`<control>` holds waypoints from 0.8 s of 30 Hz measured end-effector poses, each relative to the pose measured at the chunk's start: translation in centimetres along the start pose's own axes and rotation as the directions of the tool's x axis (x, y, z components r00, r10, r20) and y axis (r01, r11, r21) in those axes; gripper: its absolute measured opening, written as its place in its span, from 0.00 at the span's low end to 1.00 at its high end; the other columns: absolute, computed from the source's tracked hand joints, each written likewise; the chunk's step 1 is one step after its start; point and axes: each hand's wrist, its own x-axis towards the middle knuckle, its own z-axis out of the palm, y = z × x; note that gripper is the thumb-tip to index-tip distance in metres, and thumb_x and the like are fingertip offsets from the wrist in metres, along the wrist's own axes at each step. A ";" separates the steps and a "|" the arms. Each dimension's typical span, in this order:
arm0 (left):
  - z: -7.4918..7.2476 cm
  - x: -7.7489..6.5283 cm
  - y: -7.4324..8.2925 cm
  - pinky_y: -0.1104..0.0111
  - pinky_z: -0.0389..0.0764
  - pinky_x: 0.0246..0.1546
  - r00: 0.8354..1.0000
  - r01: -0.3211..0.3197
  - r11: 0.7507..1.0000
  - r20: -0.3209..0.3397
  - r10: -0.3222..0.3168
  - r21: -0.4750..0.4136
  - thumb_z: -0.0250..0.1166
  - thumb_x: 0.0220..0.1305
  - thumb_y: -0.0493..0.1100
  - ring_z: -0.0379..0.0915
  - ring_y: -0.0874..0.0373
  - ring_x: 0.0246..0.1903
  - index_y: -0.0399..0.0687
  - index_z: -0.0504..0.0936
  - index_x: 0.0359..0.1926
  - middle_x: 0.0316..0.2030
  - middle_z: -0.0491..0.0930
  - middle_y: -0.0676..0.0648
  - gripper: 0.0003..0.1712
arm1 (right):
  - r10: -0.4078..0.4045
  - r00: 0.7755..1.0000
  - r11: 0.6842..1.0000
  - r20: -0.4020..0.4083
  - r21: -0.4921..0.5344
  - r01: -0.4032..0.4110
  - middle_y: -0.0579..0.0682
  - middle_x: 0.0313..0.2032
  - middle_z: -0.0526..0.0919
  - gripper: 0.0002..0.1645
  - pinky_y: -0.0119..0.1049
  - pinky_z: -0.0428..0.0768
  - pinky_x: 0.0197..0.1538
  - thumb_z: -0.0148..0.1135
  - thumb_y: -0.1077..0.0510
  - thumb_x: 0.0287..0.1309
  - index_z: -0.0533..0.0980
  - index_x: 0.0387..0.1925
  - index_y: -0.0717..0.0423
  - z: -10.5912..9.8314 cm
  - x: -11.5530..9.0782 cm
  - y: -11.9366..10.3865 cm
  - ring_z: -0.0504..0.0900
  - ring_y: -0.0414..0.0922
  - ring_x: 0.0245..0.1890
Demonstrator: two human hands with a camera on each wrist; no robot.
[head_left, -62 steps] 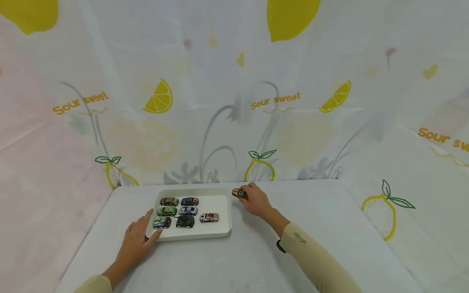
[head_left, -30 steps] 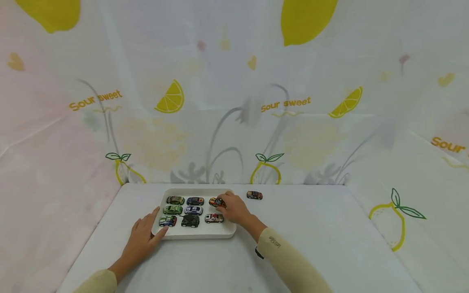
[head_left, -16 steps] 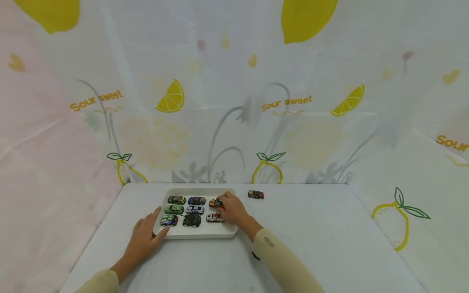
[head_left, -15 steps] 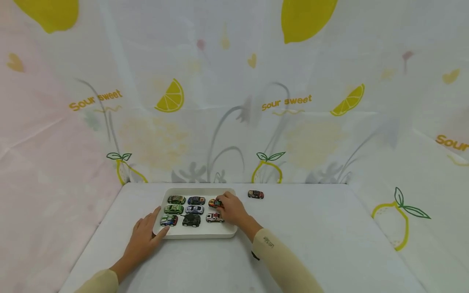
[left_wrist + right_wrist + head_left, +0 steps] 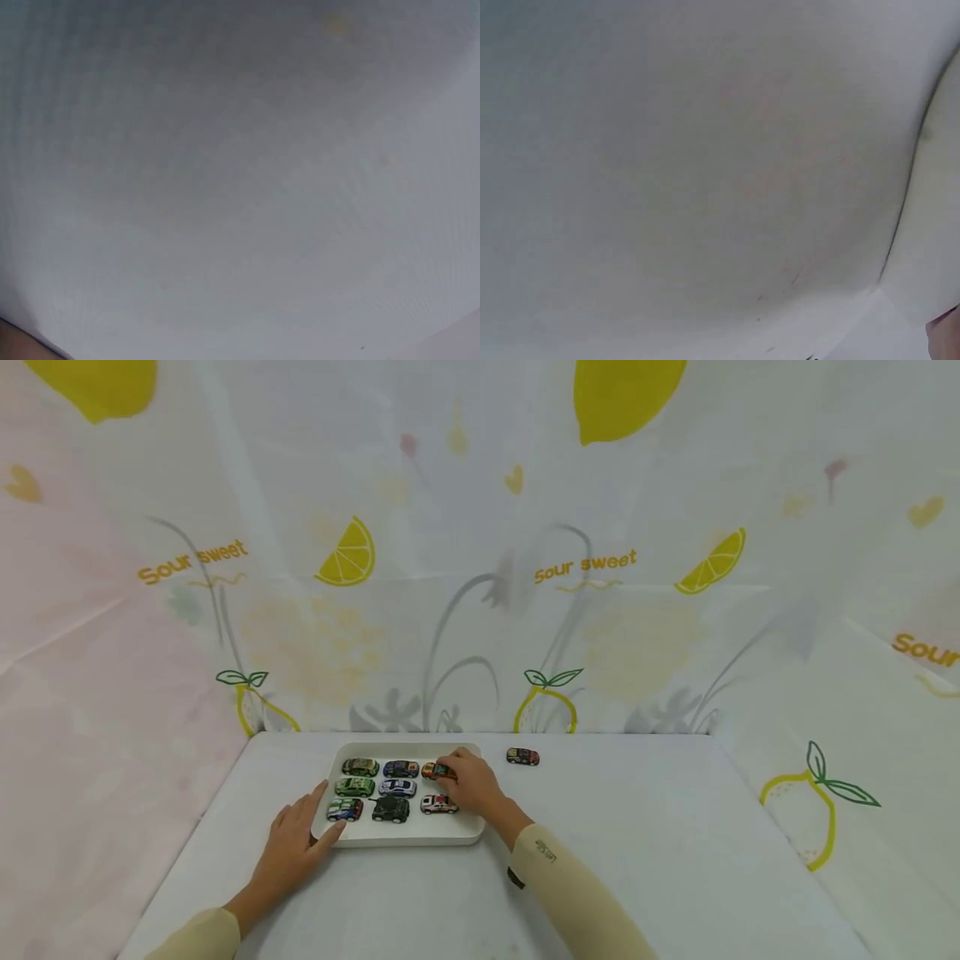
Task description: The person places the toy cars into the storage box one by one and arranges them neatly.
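In the head view a white tray [image 5: 420,838] holds several toy cars in rows. My right hand [image 5: 474,785] is over the tray's right side, its fingers on an orange toy car [image 5: 436,770] in the back row. Part of that car is hidden under the fingers. Just in front of it sits a white and red toy car [image 5: 438,804]. My left hand [image 5: 288,843] rests against the tray's left edge, thumb over the front rim near a green, white and blue toy car [image 5: 345,810]. The wrist views show mostly blurred pale surfaces.
A dark red toy car [image 5: 522,756] stands on the white table [image 5: 637,827], right of the tray. Beside it in the tray are a dark tank [image 5: 391,810] and other cars. A lemon-print cloth [image 5: 465,610] hangs behind the table.
My right hand has carried the orange car leftward from outside the tray into its back right area, then nudged it slightly left. The left hand stays at the tray's edge.
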 end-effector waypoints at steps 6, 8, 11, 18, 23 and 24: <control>0.3 -0.2 -0.2 0.41 0.51 0.59 1.000 -0.019 1.000 0.001 0.019 -0.010 0.56 0.61 0.61 0.59 0.36 0.59 0.45 0.50 0.71 0.58 0.66 0.31 0.45 | 0.033 0.999 0.998 -0.006 0.062 -0.032 0.44 0.41 0.77 0.21 0.29 0.77 0.39 0.62 0.48 0.55 0.77 0.51 0.45 0.3 -0.3 -0.1 0.76 0.37 0.37; 0.2 -0.2 -0.2 0.41 0.52 0.59 1.000 -0.023 1.000 -0.007 0.023 -0.006 0.56 0.60 0.61 0.59 0.36 0.59 0.45 0.51 0.70 0.57 0.67 0.31 0.45 | 0.038 0.999 0.995 -0.012 0.092 -0.037 0.44 0.42 0.77 0.21 0.30 0.77 0.40 0.63 0.49 0.55 0.78 0.51 0.45 0.2 -0.4 -0.1 0.77 0.38 0.38; 0.0 0.0 -0.2 0.40 0.52 0.59 1.000 -0.020 1.000 -0.011 0.020 -0.002 0.56 0.60 0.61 0.59 0.36 0.59 0.45 0.51 0.70 0.58 0.67 0.31 0.45 | 0.042 0.999 0.990 -0.029 0.136 -0.037 0.45 0.43 0.77 0.20 0.34 0.78 0.43 0.63 0.52 0.55 0.78 0.50 0.47 0.1 -0.3 -0.2 0.77 0.40 0.41; 0.0 0.1 -0.5 0.40 0.51 0.58 1.000 -0.022 1.000 -0.014 0.022 -0.006 0.56 0.60 0.60 0.59 0.35 0.59 0.46 0.50 0.71 0.58 0.66 0.30 0.45 | 0.056 0.998 0.996 -0.007 0.067 -0.055 0.46 0.43 0.78 0.19 0.37 0.77 0.47 0.63 0.50 0.54 0.79 0.49 0.44 0.2 0.2 -0.2 0.77 0.43 0.43; 0.1 0.1 -0.3 0.40 0.52 0.57 0.999 -0.032 0.999 -0.017 0.031 -0.011 0.57 0.60 0.60 0.60 0.36 0.58 0.46 0.50 0.71 0.57 0.67 0.30 0.45 | 0.074 0.997 0.997 0.030 0.036 -0.075 0.45 0.43 0.79 0.18 0.38 0.76 0.46 0.62 0.49 0.55 0.79 0.49 0.42 0.0 0.1 -0.2 0.77 0.43 0.42; 0.1 0.1 -0.3 0.40 0.52 0.57 0.999 -0.034 0.999 -0.021 0.034 -0.013 0.57 0.60 0.59 0.60 0.36 0.58 0.46 0.50 0.71 0.57 0.67 0.30 0.45 | 0.072 0.997 0.997 0.030 0.017 -0.072 0.45 0.43 0.79 0.18 0.38 0.76 0.46 0.62 0.49 0.55 0.79 0.49 0.42 0.0 0.1 -0.2 0.77 0.43 0.42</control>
